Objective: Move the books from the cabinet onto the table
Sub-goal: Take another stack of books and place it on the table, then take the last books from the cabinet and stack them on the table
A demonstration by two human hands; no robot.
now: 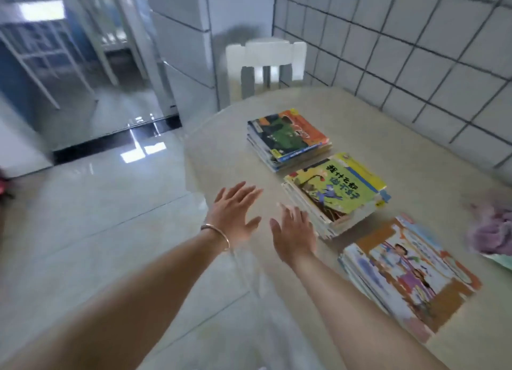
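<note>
Three stacks of picture books lie in a row on the beige table [388, 126]: a far stack with a green and orange cover [289, 137], a middle stack with a yellow-green cover [336, 191], and a near stack with an orange-framed cover [410, 275]. My left hand [232, 214], with a bracelet at the wrist, is held out over the table's left edge with fingers spread and holds nothing. My right hand [293, 231] is also spread and empty, its fingertips just left of the middle stack. The cabinet is out of view.
A white plastic chair [266, 62] stands at the table's far end against a tiled wall [415, 37]. A purple cloth [490, 228] lies at the table's right edge. Glossy tiled floor [97, 203] stretches to the left toward a doorway with metal bed frames [41, 51].
</note>
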